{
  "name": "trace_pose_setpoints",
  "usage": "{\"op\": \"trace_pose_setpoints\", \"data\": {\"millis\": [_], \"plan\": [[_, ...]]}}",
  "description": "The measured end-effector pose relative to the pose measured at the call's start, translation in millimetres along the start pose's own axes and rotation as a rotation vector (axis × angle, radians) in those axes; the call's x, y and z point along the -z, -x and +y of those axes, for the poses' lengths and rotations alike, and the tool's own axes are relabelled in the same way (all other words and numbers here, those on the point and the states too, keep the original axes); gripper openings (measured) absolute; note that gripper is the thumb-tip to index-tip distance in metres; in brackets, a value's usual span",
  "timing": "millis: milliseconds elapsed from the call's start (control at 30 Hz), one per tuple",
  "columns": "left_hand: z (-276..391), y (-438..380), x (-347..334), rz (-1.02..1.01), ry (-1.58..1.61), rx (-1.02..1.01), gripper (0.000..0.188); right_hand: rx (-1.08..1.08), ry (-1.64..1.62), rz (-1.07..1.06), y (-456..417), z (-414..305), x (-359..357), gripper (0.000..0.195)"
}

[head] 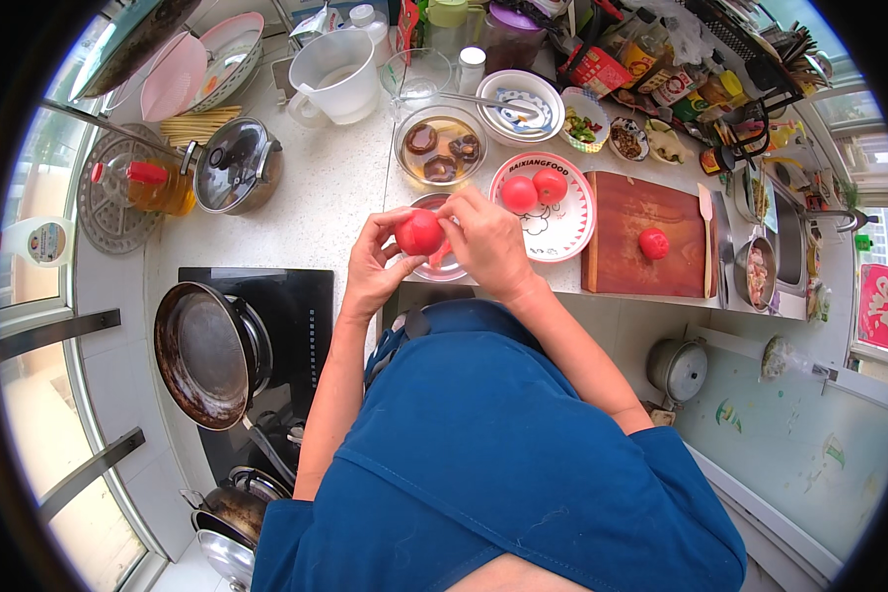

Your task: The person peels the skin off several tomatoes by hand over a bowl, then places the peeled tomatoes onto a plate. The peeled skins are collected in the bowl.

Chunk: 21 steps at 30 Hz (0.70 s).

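Observation:
My left hand point(376, 259) holds a red tomato point(419, 233) over a small bowl point(444, 275). Fingers and thumb of my right hand point(485, 240) pinch at the tomato's right side; whether a loose strip of skin is between them is hidden. Red pieces that look like tomato peel point(439, 256) lie in the bowl, partly covered by my hands. Right of my hands, a white plate with a red patterned rim point(562, 244) carries two whole tomatoes point(534, 191). Another tomato point(653, 243), apparently peeled, sits on the wooden cutting board point(636, 200).
A glass bowl of soaking mushrooms point(439, 152) stands just beyond my hands. A spatula point(707, 229) and a knife point(722, 251) lie at the board's right, near a metal bowl of meat point(756, 274). Left are a lidded pot point(237, 166) and a frying pan point(203, 355) over the black cooktop point(288, 285).

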State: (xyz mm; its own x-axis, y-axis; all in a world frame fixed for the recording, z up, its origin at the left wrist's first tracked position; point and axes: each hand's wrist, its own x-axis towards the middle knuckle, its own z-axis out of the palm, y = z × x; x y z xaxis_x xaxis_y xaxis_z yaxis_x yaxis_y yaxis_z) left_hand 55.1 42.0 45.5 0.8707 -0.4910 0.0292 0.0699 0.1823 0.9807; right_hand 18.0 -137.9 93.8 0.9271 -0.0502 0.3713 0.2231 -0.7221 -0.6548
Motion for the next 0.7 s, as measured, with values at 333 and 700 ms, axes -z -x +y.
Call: {"op": "trace_pose_setpoints", "data": {"millis": [333,700], "plan": [[-1.1,0.7,1.5,0.001,-0.008,-0.003,0.055,0.013,0.067,-0.011,1.2,-4.2,0.6,0.006],[1.3,-1.0,4.3,-0.019,-0.068,0.009,0.055,-0.130,-0.038,-0.082,3.9,0.9,-4.5,0.009]]}}
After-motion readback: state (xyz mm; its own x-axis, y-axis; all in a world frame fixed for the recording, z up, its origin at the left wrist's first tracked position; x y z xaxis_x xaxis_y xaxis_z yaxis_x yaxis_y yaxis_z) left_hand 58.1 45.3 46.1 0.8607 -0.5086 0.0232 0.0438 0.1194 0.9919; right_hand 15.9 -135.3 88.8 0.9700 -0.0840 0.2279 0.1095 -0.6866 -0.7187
